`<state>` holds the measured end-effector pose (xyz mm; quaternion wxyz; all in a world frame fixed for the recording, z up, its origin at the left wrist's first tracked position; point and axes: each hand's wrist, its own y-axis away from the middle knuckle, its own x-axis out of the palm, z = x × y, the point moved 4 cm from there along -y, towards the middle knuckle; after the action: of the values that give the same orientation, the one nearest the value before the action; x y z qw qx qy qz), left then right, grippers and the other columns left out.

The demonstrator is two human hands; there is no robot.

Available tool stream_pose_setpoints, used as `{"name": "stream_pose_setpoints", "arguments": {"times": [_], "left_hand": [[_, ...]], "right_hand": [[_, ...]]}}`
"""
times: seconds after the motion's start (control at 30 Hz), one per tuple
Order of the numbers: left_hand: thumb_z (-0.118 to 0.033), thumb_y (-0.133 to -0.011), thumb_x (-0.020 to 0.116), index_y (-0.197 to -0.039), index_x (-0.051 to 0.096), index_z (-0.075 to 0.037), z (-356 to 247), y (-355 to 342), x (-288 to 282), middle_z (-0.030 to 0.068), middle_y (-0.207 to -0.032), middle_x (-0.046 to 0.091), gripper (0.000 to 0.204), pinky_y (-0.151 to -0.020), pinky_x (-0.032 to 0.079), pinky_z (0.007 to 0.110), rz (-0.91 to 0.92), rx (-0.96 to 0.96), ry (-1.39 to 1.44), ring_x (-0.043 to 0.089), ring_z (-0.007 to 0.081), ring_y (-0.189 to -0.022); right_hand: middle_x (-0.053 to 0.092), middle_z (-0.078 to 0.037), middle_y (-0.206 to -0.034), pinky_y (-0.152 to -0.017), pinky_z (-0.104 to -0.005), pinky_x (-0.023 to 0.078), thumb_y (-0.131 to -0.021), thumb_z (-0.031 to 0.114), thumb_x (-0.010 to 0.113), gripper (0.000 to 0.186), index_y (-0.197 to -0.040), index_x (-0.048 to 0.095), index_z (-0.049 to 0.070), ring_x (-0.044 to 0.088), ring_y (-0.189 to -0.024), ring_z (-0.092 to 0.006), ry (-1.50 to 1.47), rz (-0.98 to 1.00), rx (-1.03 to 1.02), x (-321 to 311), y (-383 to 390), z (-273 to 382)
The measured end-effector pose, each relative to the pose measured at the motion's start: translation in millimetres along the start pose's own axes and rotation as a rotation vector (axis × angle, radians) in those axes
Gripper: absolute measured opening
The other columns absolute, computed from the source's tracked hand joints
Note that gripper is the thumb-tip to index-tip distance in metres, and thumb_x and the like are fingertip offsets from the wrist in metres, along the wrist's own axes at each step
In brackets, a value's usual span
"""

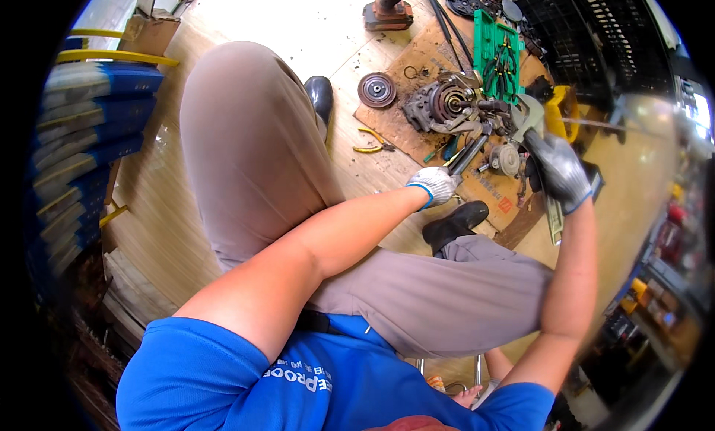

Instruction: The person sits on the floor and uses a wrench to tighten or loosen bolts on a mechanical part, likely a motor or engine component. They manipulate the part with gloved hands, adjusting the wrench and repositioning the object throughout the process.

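Note:
My right hand (560,172), in a grey-white glove, is closed around the handle of a large adjustable wrench (530,116). The wrench's jaws are beside the shaft end of a jaw puller (468,123); whether they grip it I cannot tell. The puller sits over a greasy metal unit with a round pulley (449,103), lying on cardboard. My left hand (436,185), gloved in white with a blue cuff, is wrapped round a dark long-handled tool (469,155) that reaches up to the puller. Its far end is lost among the parts.
Loose pulley (377,90) and yellow-handled pliers (369,142) lie left of the unit. A green tool case (497,55) stands open on the cardboard (387,118), near a cordless power tool (387,15). Black crates (596,40) are at far right; blue boxes (112,107) are stacked at left.

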<state>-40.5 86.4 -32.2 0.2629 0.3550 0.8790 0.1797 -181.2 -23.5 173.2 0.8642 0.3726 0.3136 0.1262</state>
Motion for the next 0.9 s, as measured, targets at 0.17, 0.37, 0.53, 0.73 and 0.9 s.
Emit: {"name": "stream_pose_setpoints", "arguments": {"times": [0.17, 0.37, 0.53, 0.73, 0.9], "left_hand": [[-0.041, -0.102, 0.037, -0.116, 0.065, -0.009, 8, -7, 5, 0.0235, -0.116, 0.066, 0.045, -0.09, 0.051, 0.05, -0.005, 0.024, -0.067, 0.065, 0.0438, -0.103], [-0.031, -0.101, 0.036, -0.119, 0.061, -0.009, 7, 5, -18, 0.024, -0.121, 0.064, 0.038, -0.093, 0.052, 0.049, -0.007, -0.093, -0.086, 0.064, 0.0424, -0.109], [-0.025, -0.101, 0.04, -0.124, 0.059, -0.008, 31, -5, -36, 0.0287, -0.13, 0.055, 0.034, -0.091, 0.052, 0.051, -0.43, -0.285, -0.012, 0.061, 0.044, -0.112], [-0.023, -0.1, 0.048, -0.124, 0.062, -0.01, -5, 6, -83, 0.0247, -0.126, 0.057, 0.031, -0.088, 0.052, 0.047, -0.903, -0.093, 0.269, 0.061, 0.0422, -0.106], [-0.032, -0.099, 0.052, -0.131, 0.06, -0.011, -23, -6, -94, 0.0236, -0.124, 0.063, 0.039, -0.092, 0.052, 0.046, -0.736, 0.344, -0.126, 0.064, 0.0421, -0.108]], "right_hand": [[0.058, -0.005, -0.063, -0.042, -0.0298, 0.043, -0.098, 0.042, 0.061, 0.04, -0.093, 0.06, 0.003, 0.054, -0.045, -0.0139, 0.05, 0.083, -0.051, -1, -4, -5], [0.059, -0.005, -0.063, -0.042, -0.0294, 0.043, -0.098, 0.042, 0.06, 0.04, -0.09, 0.06, 0.003, 0.054, -0.044, -0.0144, 0.081, 0.093, 0.001, 2, -3, -1], [0.059, -0.006, -0.063, -0.043, -0.0286, 0.043, -0.098, 0.043, 0.061, 0.04, -0.088, 0.06, 0.004, 0.054, -0.045, -0.0142, 0.077, 0.121, -0.001, 0, -5, 0], [0.058, -0.005, -0.062, -0.042, -0.0281, 0.041, -0.099, 0.044, 0.061, 0.041, -0.087, 0.06, 0.005, 0.054, -0.045, -0.0132, 0.056, 0.12, -0.014, -3, -8, -7], [0.057, -0.003, -0.061, -0.041, -0.0273, 0.04, -0.099, 0.043, 0.06, 0.04, -0.088, 0.061, 0.005, 0.053, -0.045, -0.0126, 0.009, 0.129, -0.032, 3, -14, -12]]}}
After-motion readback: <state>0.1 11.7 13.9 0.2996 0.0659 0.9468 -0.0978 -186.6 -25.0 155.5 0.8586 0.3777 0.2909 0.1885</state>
